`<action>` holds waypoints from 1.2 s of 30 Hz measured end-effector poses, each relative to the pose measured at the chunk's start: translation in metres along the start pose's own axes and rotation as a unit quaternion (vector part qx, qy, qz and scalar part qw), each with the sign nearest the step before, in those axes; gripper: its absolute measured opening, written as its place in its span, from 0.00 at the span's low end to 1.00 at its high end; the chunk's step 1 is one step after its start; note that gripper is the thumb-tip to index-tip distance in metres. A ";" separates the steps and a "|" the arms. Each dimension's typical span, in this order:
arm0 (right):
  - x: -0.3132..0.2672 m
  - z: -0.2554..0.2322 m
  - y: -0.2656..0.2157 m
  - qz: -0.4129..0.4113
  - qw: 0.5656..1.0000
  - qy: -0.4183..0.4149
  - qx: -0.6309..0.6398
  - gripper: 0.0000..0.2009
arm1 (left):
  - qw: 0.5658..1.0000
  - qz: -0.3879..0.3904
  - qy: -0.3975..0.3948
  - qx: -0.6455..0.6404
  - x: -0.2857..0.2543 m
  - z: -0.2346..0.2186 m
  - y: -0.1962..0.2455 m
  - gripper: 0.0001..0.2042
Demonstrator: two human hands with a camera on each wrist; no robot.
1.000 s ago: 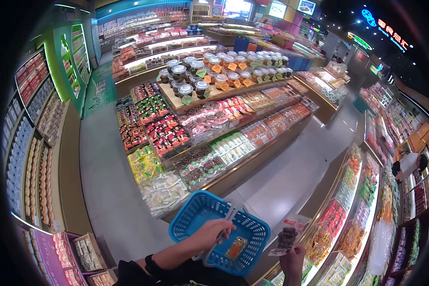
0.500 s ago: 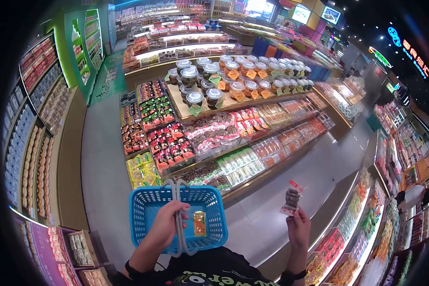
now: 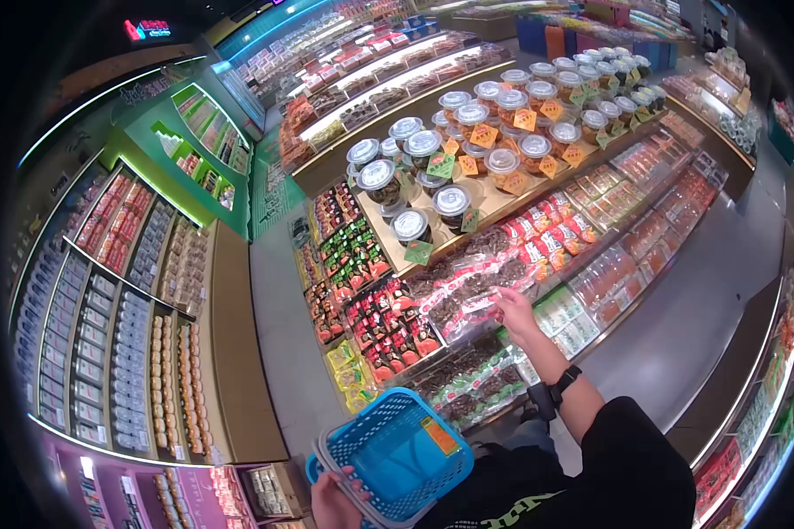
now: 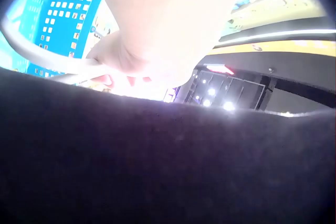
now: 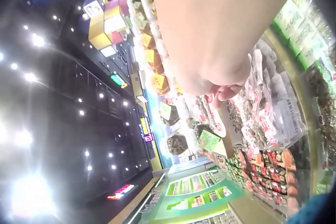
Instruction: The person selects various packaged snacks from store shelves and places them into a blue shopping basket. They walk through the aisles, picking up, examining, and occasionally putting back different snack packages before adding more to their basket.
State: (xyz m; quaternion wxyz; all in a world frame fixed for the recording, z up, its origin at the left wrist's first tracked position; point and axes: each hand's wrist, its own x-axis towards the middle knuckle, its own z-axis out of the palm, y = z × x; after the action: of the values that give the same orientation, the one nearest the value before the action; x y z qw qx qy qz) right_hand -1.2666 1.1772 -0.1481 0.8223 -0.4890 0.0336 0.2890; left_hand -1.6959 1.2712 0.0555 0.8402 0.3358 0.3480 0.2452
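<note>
My left hand point(image 3: 337, 501) grips the grey handles point(image 3: 331, 458) of a blue plastic basket point(image 3: 415, 507) at the bottom of the head view. Inside the basket lies a small orange and yellow snack packet point(image 3: 441, 436). My right hand point(image 3: 515, 312) reaches over the display bin of dark snack packets point(image 3: 454, 304) in clear and pink wrappers. Its fingers pinch a small clear snack packet with a white and red end point(image 5: 217, 123), right over the similar packets in the bin. In the left wrist view a dark sleeve or cloth covers the lower half.
Plastic tubs point(image 3: 410, 227) with silver lids stand on the raised wooden shelf behind the bin. Red and black packets point(image 3: 388, 331) fill the neighbouring bins. Shelves of goods point(image 3: 128, 370) line the left side, and another lit counter point(image 3: 754, 397) runs along the right.
My right hand has moved with the snack packet from the right-hand aisle to over the bin of dark packets. The basket hangs lower, its handles tilted left. The view has turned left.
</note>
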 end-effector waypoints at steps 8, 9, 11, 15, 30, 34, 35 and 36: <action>0.111 0.043 0.007 0.179 0.978 -0.028 -0.103 0.18 | 0.972 0.026 0.231 0.030 -0.002 0.082 -0.027 0.11; 0.112 0.043 0.004 0.167 0.975 -0.039 -0.143 0.19 | 0.968 0.029 0.247 0.036 -0.008 0.088 -0.031 0.11; 0.117 0.039 0.010 0.137 0.973 -0.040 -0.182 0.19 | 0.963 0.033 0.267 0.032 -0.013 0.096 -0.040 0.12; 0.100 0.028 0.009 0.031 0.970 -0.049 -0.237 0.18 | 0.953 0.044 0.298 0.016 -0.023 0.110 -0.048 0.13; 0.113 0.040 0.017 0.044 0.973 0.086 -0.210 0.12 | 0.961 0.092 0.256 -0.039 -0.061 0.127 -0.065 0.09; 0.130 0.042 0.019 0.144 0.976 0.106 -0.128 0.07 | 0.961 0.097 0.258 -0.038 -0.063 0.120 -0.066 0.09; 0.132 0.044 0.019 0.144 0.976 0.107 -0.126 0.07 | 0.961 0.092 0.257 -0.040 -0.064 0.120 -0.065 0.09; 0.136 0.045 0.022 0.140 0.972 0.133 -0.131 0.08 | 0.962 0.092 0.256 -0.039 -0.064 0.121 -0.064 0.09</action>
State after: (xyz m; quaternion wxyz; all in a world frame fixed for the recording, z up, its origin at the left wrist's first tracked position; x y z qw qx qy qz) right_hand -1.1753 1.2823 -0.1877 0.6902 -0.6173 0.1728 0.3356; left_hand -1.6344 1.1402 0.0996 0.7097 0.2594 0.5091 0.4121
